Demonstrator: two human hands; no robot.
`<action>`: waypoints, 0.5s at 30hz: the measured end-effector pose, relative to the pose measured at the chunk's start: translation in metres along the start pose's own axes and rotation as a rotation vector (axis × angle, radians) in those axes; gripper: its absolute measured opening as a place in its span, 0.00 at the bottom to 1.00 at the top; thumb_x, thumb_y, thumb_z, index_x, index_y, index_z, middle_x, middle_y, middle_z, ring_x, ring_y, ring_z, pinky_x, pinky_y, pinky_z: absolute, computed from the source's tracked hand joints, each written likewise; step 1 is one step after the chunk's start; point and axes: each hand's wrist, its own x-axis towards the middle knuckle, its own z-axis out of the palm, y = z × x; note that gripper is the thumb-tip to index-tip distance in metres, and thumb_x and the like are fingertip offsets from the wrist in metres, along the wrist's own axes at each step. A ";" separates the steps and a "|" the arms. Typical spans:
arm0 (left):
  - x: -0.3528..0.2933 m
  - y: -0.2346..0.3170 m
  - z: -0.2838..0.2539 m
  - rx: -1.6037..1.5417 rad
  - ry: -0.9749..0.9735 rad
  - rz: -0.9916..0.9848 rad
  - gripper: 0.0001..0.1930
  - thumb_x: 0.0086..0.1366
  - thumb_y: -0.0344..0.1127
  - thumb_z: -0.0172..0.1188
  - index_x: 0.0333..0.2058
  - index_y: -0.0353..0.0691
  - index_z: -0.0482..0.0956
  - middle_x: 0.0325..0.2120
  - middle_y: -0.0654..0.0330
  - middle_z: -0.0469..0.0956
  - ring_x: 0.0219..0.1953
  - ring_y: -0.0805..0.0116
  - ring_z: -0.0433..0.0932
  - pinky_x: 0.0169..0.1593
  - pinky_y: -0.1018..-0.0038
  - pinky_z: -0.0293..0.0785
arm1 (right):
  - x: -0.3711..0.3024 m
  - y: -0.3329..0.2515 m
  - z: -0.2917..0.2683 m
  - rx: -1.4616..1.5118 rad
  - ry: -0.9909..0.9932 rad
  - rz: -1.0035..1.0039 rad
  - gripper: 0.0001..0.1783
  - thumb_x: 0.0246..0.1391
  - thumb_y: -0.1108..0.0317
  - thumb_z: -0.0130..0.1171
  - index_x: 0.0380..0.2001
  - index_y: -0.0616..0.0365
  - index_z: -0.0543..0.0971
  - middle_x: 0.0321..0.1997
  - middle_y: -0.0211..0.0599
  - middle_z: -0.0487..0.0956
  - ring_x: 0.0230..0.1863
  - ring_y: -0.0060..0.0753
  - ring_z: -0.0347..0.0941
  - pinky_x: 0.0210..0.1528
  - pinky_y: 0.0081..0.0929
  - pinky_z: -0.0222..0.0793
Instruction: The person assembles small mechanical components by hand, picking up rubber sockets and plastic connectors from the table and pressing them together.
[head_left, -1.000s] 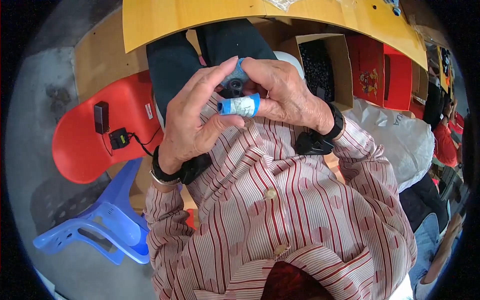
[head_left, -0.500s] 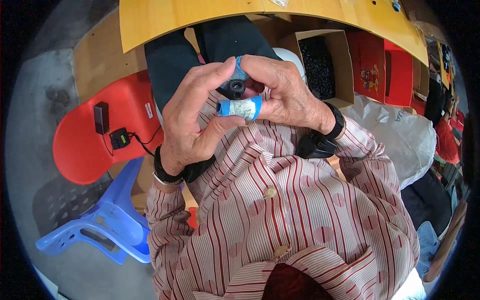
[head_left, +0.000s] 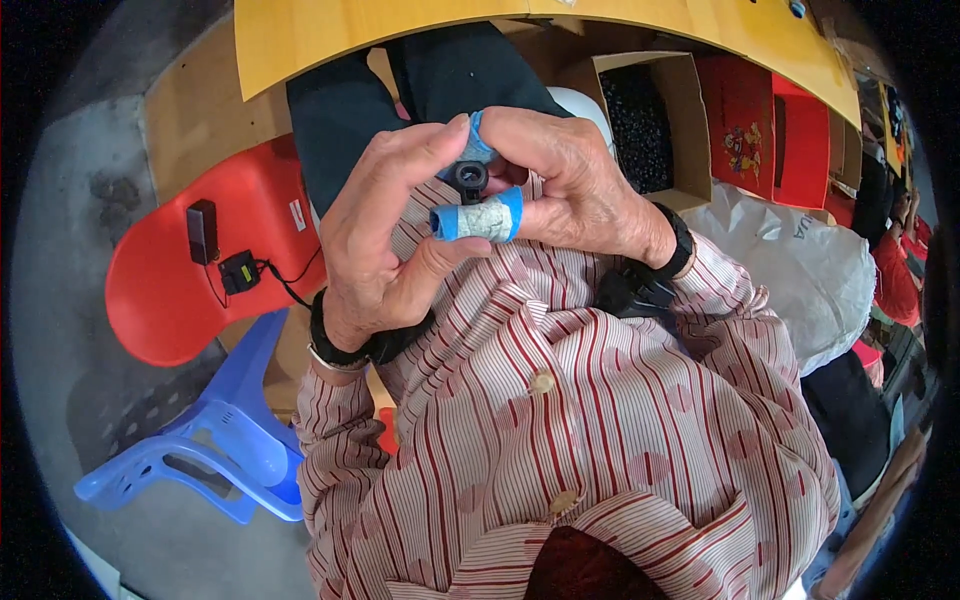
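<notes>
A small black ring-ended piece [head_left: 470, 178] sits between the two hands; take it as the clock's centre, with 12 at the top of the view. The right hand [head_left: 585, 195], at 3 o'clock, has its thumb and index finger clamped on the piece. Both wear sleeves: a pale blue one [head_left: 477, 142] on the index finger, and a blue-and-white thumb sleeve [head_left: 478, 217] with its open end toward 9 o'clock. The left hand [head_left: 375, 225], at 8 o'clock, curves around the piece, index finger and thumb well apart, the thumb at the underside of the thumb sleeve; whether its other fingers grip anything I cannot tell — they are hidden.

The yellow tabletop [head_left: 420, 22] spans 11 to 2 o'clock, above the dark trousers [head_left: 455, 80]. Between 8 and 9 is a red chair [head_left: 150, 300] carrying a black block [head_left: 202, 232] and a small device [head_left: 240, 272]; between 7 and 8, a blue plastic chair [head_left: 235, 425]. Between 2 and 3 stands a cardboard box [head_left: 688, 135] of dark bits [head_left: 638, 130] — beside it a red box [head_left: 738, 120]. A white bag [head_left: 790, 275] lies between 3 and 4.
</notes>
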 end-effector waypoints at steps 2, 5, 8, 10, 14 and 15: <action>0.000 0.000 -0.001 0.006 0.000 0.009 0.30 0.54 0.40 0.64 0.49 0.25 0.67 0.47 0.45 0.69 0.49 0.58 0.69 0.53 0.69 0.62 | 0.000 0.000 0.000 -0.002 -0.002 0.002 0.18 0.43 0.59 0.64 0.29 0.57 0.68 0.21 0.34 0.66 0.23 0.38 0.66 0.25 0.30 0.62; 0.001 0.001 0.000 -0.030 0.008 -0.029 0.30 0.53 0.41 0.64 0.49 0.24 0.67 0.47 0.45 0.69 0.49 0.58 0.69 0.53 0.69 0.62 | 0.001 0.001 0.000 -0.015 -0.004 0.007 0.17 0.43 0.60 0.64 0.28 0.57 0.68 0.20 0.33 0.66 0.23 0.35 0.65 0.24 0.28 0.62; 0.011 0.005 -0.001 0.009 0.081 0.001 0.26 0.49 0.36 0.66 0.46 0.29 0.72 0.41 0.48 0.74 0.41 0.56 0.75 0.44 0.70 0.71 | 0.003 0.001 -0.002 0.088 -0.021 0.094 0.17 0.44 0.61 0.65 0.27 0.58 0.68 0.20 0.30 0.66 0.22 0.25 0.63 0.23 0.25 0.60; 0.015 0.008 -0.009 0.151 -0.039 -0.026 0.27 0.47 0.31 0.66 0.47 0.31 0.72 0.40 0.49 0.74 0.40 0.54 0.74 0.44 0.69 0.70 | 0.003 0.006 -0.004 0.316 -0.078 0.250 0.16 0.47 0.61 0.65 0.27 0.58 0.69 0.20 0.21 0.66 0.22 0.12 0.58 0.22 0.17 0.56; 0.021 0.004 -0.017 0.314 -0.059 0.015 0.22 0.42 0.22 0.61 0.41 0.40 0.78 0.39 0.53 0.73 0.35 0.60 0.72 0.39 0.70 0.69 | 0.005 0.020 -0.009 0.688 -0.147 0.436 0.13 0.49 0.61 0.63 0.26 0.55 0.71 0.20 0.15 0.64 0.22 0.06 0.58 0.22 0.10 0.55; 0.026 0.004 -0.011 0.303 -0.018 -0.003 0.18 0.42 0.21 0.60 0.36 0.42 0.80 0.37 0.57 0.73 0.31 0.63 0.71 0.36 0.70 0.67 | 0.005 0.022 -0.010 0.676 -0.158 0.429 0.13 0.49 0.61 0.63 0.26 0.55 0.71 0.20 0.15 0.64 0.22 0.07 0.57 0.22 0.11 0.54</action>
